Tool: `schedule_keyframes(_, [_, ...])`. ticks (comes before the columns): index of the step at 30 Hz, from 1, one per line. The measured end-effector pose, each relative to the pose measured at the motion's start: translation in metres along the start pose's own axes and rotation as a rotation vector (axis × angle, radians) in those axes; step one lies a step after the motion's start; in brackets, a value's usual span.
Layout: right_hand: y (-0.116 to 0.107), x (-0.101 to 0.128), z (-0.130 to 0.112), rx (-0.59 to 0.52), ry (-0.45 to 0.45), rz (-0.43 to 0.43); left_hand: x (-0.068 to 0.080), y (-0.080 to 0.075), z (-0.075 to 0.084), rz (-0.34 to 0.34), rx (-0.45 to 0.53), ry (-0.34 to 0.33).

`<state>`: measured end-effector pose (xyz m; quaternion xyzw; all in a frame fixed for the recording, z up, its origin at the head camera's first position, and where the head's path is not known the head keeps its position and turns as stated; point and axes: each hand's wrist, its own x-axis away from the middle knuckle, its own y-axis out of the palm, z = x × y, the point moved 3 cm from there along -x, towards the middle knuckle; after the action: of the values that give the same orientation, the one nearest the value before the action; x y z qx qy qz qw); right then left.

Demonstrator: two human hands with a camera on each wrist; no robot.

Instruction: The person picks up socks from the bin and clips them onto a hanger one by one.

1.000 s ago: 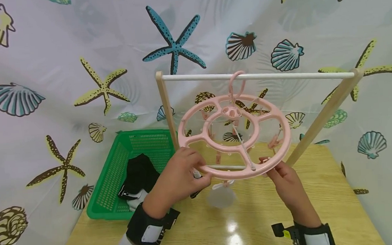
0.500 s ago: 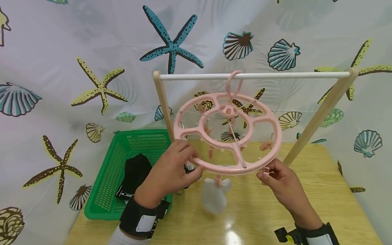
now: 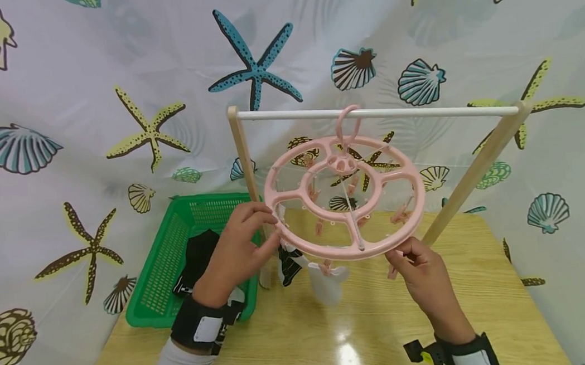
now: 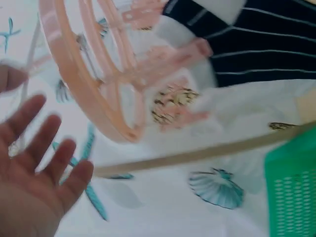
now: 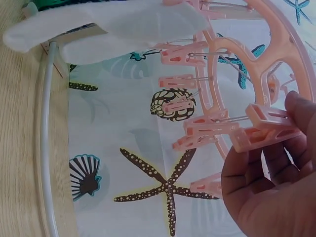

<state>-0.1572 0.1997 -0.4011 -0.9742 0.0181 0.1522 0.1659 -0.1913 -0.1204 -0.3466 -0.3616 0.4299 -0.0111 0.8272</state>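
Note:
A pink round clip hanger (image 3: 346, 196) hangs by its hook from the white rod (image 3: 419, 112) of a wooden rack. My left hand (image 3: 262, 226) is at the hanger's left rim with straight, spread fingers; in the left wrist view the left hand (image 4: 34, 168) stands just apart from the hanger (image 4: 98, 84). My right hand (image 3: 400, 257) pinches a pink clip (image 5: 266, 131) under the front right rim. A white sock (image 3: 326, 281) hangs clipped at the front. Left of it a black striped sock (image 3: 288, 263) hangs from another clip.
A green basket (image 3: 167, 268) with dark socks (image 3: 199, 258) stands on the wooden table (image 3: 381, 322), left of the rack's post (image 3: 243, 157). A seashell-patterned curtain (image 3: 90, 77) closes off the back and both sides. Several bare clips hang under the ring.
My left hand has let go of the rim and opened, shifting left. The black striped sock now hangs in view. The right hand has taken hold of a clip.

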Motion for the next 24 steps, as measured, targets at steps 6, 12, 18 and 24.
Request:
schedule_keyframes(6, [0.003,-0.001,0.000,-0.023,0.069,0.024,0.020,-0.011,-0.070,-0.003,0.045,-0.547])
schedule_keyframes(12, [0.002,0.001,0.003,0.015,0.051,0.037,0.051,-0.015,-0.150,-0.364,-0.021,-0.930])
schedule_keyframes(18, [0.001,0.001,0.004,-0.012,0.064,0.040,0.086,-0.003,-0.193,-0.357,0.281,-1.283])
schedule_keyframes(24, [0.002,0.002,0.006,-0.027,0.069,0.026,0.117,0.007,-0.214,-0.176,0.469,-1.460])
